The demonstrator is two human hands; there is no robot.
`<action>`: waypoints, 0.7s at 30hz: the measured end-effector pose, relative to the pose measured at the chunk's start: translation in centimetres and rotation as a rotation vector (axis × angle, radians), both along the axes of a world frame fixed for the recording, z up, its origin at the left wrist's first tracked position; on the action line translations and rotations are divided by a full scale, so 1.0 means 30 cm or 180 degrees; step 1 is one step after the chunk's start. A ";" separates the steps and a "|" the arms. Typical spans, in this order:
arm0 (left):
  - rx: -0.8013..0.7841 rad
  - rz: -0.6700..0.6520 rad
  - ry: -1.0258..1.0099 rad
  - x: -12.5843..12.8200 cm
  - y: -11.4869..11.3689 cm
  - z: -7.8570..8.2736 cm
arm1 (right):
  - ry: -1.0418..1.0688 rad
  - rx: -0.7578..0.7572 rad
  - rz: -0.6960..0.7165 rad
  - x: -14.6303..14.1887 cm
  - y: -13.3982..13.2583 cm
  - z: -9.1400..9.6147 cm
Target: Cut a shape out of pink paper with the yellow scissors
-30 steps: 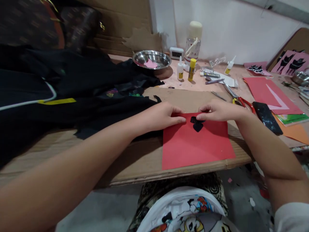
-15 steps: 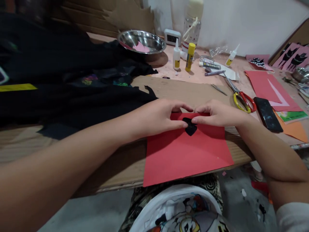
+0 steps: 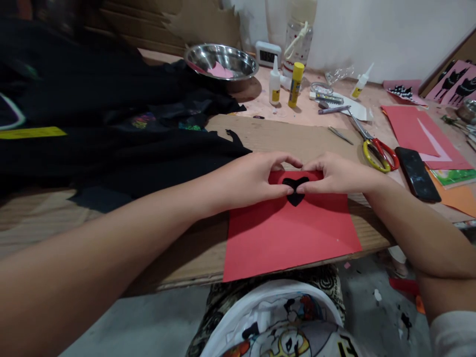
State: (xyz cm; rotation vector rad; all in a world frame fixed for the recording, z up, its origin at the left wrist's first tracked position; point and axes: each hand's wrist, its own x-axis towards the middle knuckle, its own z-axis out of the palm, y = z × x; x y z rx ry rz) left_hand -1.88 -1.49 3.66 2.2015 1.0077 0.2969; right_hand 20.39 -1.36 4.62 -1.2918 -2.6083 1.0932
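A small black heart cutout (image 3: pixel 295 198) lies on a sheet of red paper (image 3: pixel 290 238), close to the sheet's far edge. My left hand (image 3: pixel 253 181) comes in from the left, its thumb tip on the heart and its fingers curved round toward the far edge of the paper. From the other side my right hand (image 3: pixel 334 176) mirrors it, thumb on the heart, fingertips nearly meeting the left ones. Whether the fingertips go under the sheet is hidden.
Black fabric (image 3: pixel 130 134) covers the left side. Behind stand a steel bowl (image 3: pixel 223 59), a glue bottle (image 3: pixel 274 87) and a glue stick (image 3: pixel 296 84). Scissors (image 3: pixel 375 148), tweezers (image 3: pixel 340 135) and a phone (image 3: pixel 417 173) lie at right. Below the table edge is a white tub (image 3: pixel 223 329).
Both thumbs have shifted slightly on the black heart, so more of its rounded top shows. The whole view has moved a little; the red paper stays under my hands.
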 end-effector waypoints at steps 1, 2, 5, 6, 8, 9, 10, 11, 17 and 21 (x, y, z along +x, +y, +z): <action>0.0001 -0.0001 0.0016 -0.001 0.001 -0.001 | 0.0005 -0.0009 -0.0001 0.000 0.000 -0.001; 0.0005 0.0000 0.0027 -0.001 0.003 -0.001 | 0.0009 -0.0015 0.0000 0.000 0.001 -0.001; 0.0003 0.0001 -0.0002 -0.005 0.006 -0.003 | 0.0056 -0.0030 0.0011 0.002 0.006 -0.001; -0.0010 -0.0004 -0.0021 -0.006 0.007 -0.002 | 0.0083 -0.0037 0.0008 0.002 0.008 0.001; -0.0054 -0.0017 -0.0041 -0.009 0.007 -0.001 | 0.0133 -0.0067 0.0003 0.006 0.012 0.005; -0.0077 -0.0025 -0.0035 -0.009 0.007 0.001 | 0.0131 -0.0092 0.0006 0.008 0.013 0.008; -0.0093 -0.0027 -0.0029 -0.010 0.007 0.002 | 0.0104 -0.0127 0.0025 0.010 0.014 0.012; -0.0101 -0.0020 -0.0016 -0.010 0.006 0.004 | 0.0061 -0.0163 0.0054 0.012 0.015 0.016; -0.0037 -0.0011 0.0073 -0.009 0.008 0.006 | -0.0135 -0.0108 0.0222 0.014 0.010 0.029; -0.0038 -0.0060 -0.0022 -0.008 0.008 0.003 | -0.0201 0.0019 0.0143 0.009 0.007 0.021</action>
